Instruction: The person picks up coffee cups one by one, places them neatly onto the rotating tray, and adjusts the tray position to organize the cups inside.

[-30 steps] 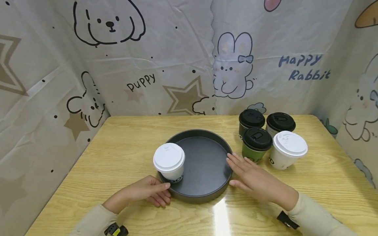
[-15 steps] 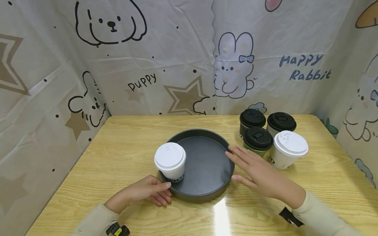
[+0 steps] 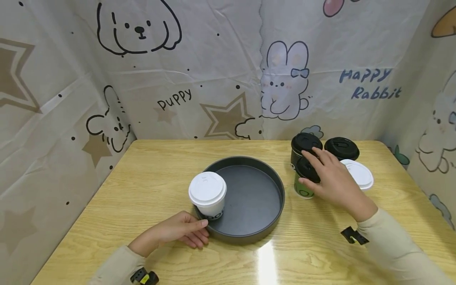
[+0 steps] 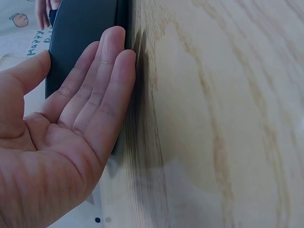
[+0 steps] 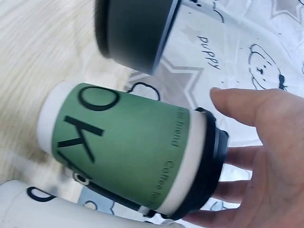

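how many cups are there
5: a white cup in the pan; right of it, a green cup by the right hand, a black cup and black-lidded cup behind, and another white cup, part-hidden by that hand.

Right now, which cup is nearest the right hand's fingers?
The green cup, in front of the other black-lidded cups: the right hand is over its lid. It alone is green; the white-lidded cup in the pan stands farthest away.

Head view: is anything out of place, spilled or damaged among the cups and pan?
Nothing stands out. One white-lidded cup stands in the round pan, off-centre near its left wall, but upright. The green cup, partly covered by the right hand, and the other cups have lids on. No spill or damage shows.
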Tool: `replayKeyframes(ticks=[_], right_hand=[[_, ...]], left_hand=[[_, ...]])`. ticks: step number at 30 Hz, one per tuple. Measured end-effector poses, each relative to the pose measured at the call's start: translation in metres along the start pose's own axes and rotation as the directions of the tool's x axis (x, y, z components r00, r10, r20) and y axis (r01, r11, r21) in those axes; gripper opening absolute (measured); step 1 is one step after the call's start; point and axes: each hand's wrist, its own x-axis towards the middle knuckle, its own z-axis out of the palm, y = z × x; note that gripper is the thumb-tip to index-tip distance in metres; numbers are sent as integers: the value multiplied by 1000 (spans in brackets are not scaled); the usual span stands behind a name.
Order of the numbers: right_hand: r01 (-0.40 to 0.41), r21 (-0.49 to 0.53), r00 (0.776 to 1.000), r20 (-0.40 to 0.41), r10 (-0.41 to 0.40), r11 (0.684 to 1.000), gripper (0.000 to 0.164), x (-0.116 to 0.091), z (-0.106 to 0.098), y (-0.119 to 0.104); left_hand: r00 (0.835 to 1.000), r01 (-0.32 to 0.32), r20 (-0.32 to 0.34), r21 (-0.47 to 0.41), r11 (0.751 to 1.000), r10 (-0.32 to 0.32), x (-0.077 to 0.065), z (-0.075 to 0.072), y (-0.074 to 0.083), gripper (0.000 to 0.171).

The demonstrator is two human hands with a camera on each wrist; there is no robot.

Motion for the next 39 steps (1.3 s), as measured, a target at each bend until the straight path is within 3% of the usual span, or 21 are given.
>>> replayKeyframes(ticks=[3,10,26,33,39], right_hand=[[12,-40,999,32,-10,999,69,-1,4,4],[43,-66,999,11,-43,997,66,-1,9,8],[-15,48,999,29,13,999,65,3,5,10],[-7,55,999,-33,9,998,66,3,3,6],[61,46,988,-145,-53,997,65,4,-10,-16]], left_hand=[[1000,-2,0,-1,1000,2,1,0,0,51],[1000,-2,3,-6,1000,2,1,0,-2,51],[1000,-4,21,-17,1000,4,3,1,0,51],[999,-6,31,-18,1000,7,4,0,-1,51],[1000,-13,28,-18,1000,13,4,0,-1,51]])
